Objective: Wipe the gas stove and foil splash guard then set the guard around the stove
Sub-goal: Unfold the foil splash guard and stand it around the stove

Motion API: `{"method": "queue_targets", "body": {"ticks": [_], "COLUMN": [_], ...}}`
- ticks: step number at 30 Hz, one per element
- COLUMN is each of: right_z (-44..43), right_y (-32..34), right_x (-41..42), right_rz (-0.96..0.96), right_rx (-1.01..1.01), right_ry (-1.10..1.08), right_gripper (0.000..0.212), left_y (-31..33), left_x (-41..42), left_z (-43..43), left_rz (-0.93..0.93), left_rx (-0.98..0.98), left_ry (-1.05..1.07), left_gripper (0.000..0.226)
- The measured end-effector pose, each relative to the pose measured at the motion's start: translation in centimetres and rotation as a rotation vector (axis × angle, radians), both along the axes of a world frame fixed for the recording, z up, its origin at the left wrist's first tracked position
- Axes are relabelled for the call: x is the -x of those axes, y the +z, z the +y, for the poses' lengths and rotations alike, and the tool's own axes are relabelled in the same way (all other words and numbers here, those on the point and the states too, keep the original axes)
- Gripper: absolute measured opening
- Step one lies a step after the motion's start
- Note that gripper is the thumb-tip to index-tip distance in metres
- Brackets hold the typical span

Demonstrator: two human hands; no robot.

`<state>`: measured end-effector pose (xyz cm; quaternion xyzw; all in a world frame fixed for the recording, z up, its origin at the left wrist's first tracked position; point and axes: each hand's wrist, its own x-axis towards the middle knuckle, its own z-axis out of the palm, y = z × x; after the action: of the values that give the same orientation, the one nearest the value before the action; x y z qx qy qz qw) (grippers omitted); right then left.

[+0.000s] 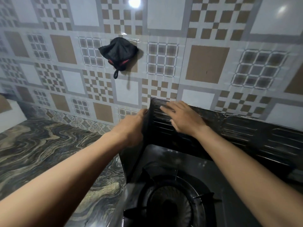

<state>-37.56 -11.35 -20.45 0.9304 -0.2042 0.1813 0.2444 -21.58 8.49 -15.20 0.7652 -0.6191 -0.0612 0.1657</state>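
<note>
The dark ribbed foil splash guard (pixel 242 128) stands upright behind and to the left of the black gas stove (pixel 173 163), its back panel against the tiled wall. My left hand (pixel 132 125) grips the guard's left fold from the outside, fingers hidden behind the panel. My right hand (pixel 182 117) lies flat, fingers straight, pressing on the inner face of the back panel near its top left corner. A burner with its pan support (pixel 172 202) sits below my arms.
A dark cloth (pixel 118 51) hangs from a hook on the patterned tile wall (pixel 209 63) above the guard. The marbled stone counter (pixel 41 145) stretches to the left of the stove.
</note>
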Motion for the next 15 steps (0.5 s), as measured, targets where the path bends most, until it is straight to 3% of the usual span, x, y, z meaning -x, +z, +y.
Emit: {"method": "queue_targets", "body": {"ticks": [3,7,10,13,15], "right_z": [-0.9,-1.9,-1.5,-0.4,0.4], "right_y": [-1.2,-1.9,-1.8,-0.6,0.4], "right_x": [-0.1,1.7,1.7,-0.4,-2.6], "right_rz": [0.124,0.196,0.105,-0.065,-0.077], "right_rx": [0.101,0.157,0.174,0.029,-0.087], "right_ry": [-0.029,-0.123,-0.091,0.051,0.140], "right_gripper": [0.069,0.075,0.070,0.084,0.094], "left_y": [-0.1,-0.2,-0.4,-0.2,0.1], "left_x": [-0.1,-1.0,-1.3,-1.3,-1.4], "left_z": [-0.1,-0.3,-0.4,-0.2,0.0], "left_rz": [-0.050,-0.080,-0.001,0.141,0.230], "left_rx": [-0.007,0.047,0.019,-0.018,-0.037], "left_ry": [0.063,0.095,0.100,0.066,0.045], "left_gripper": [0.080,0.042,0.032,0.035,0.037]}}
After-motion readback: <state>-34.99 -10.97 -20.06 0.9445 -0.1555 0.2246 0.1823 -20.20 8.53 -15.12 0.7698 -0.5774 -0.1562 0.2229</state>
